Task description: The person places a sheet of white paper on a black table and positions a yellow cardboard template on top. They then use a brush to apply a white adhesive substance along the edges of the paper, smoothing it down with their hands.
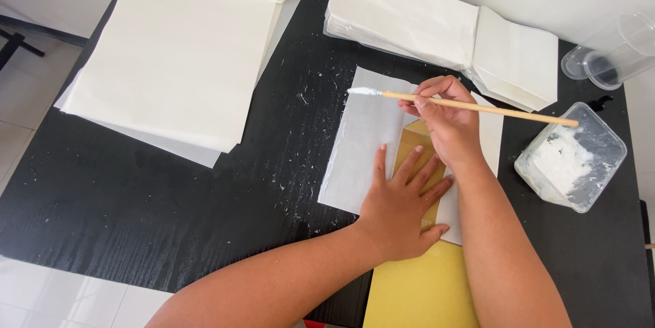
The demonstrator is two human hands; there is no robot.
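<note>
Head view: left hand [402,205] flat, fingers spread, pressing yellow card [417,145] onto white sheet [361,144] on black table [170,205], likely pinning both against slip. Right hand [445,118] closed on brush [471,105], glue-loaded tip over sheet's top edge. Glue tub [600,144] sits just right, within reach. Paper stacks [170,55] behind.

Matt white paper [361,144], wooden brush [471,106].

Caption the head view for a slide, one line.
Left hand presses a yellow sheet onto white paper while right hand holds a paste-tipped brush on a black table.
</note>
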